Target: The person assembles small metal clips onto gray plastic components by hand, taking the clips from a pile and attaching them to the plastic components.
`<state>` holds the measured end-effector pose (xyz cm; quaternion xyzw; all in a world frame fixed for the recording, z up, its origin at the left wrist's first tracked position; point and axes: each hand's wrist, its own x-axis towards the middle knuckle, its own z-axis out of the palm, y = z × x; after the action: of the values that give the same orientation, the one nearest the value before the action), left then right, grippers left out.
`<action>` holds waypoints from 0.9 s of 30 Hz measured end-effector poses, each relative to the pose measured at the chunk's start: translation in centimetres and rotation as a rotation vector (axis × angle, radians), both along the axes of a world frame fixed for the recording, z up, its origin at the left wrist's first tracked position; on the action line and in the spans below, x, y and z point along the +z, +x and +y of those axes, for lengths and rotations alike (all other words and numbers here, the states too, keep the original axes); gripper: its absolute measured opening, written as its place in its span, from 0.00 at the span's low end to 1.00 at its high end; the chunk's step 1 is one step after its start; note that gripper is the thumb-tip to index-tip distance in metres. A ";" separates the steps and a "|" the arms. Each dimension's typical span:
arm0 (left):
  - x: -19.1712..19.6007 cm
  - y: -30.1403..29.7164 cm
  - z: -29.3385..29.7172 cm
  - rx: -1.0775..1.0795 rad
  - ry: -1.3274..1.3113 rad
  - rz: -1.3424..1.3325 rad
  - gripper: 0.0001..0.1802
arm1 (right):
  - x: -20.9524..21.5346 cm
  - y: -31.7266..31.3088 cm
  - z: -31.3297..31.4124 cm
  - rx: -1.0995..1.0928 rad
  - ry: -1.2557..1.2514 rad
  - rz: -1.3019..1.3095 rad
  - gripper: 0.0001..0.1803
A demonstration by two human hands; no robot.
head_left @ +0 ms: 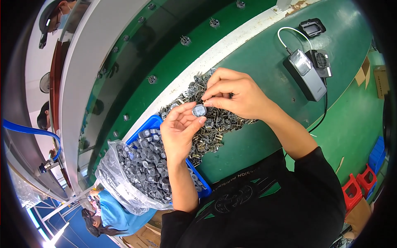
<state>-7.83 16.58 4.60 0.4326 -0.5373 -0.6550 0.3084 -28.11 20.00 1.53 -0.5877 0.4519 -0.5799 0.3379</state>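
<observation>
My left hand (178,130) is closed around a small round grey plastic cap (199,110), its pale flat face showing between thumb and fingers. Just above the cap, my right hand (242,95) has thumb and forefinger pinched together. A tiny brass-coloured bit shows at those fingertips, too small to name. Under both hands spreads a heap of small dark plug inserts with metal pins (213,134). Beside my left wrist stands a blue bin (205,191), and many grey plastic caps (149,161) fill a clear plastic bag (115,177) in it.
A green conveyor belt (169,56) carrying scattered pronged parts curves past behind a white rail (231,45). On the green table (256,53) lie a black-and-grey device (306,74) with a white cable and a black frame (312,27). Red stools (352,192) stand at right; other people are at left.
</observation>
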 end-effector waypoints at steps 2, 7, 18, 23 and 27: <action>-0.2 0.0 0.1 -0.009 -0.031 0.003 0.23 | 0.2 0.2 0.1 0.004 -0.017 -0.029 0.08; -0.1 -0.4 0.5 -0.011 -0.083 0.029 0.23 | -0.1 1.5 0.3 -0.020 -0.060 0.017 0.07; -0.3 -0.9 0.8 0.041 -0.106 0.026 0.22 | -0.9 2.8 0.6 -0.142 -0.143 0.039 0.05; 0.0 -0.3 0.1 0.070 -0.114 0.033 0.18 | -0.9 2.4 0.2 -0.141 -0.288 0.231 0.08; 1.0 1.5 -3.5 0.214 -0.332 -0.150 0.11 | -0.8 0.5 -0.6 -0.171 -0.099 0.106 0.12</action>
<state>-6.29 13.10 5.60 0.4780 -0.6104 -0.4871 0.4021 -27.56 19.37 0.72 -0.5929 0.4885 -0.5962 0.2333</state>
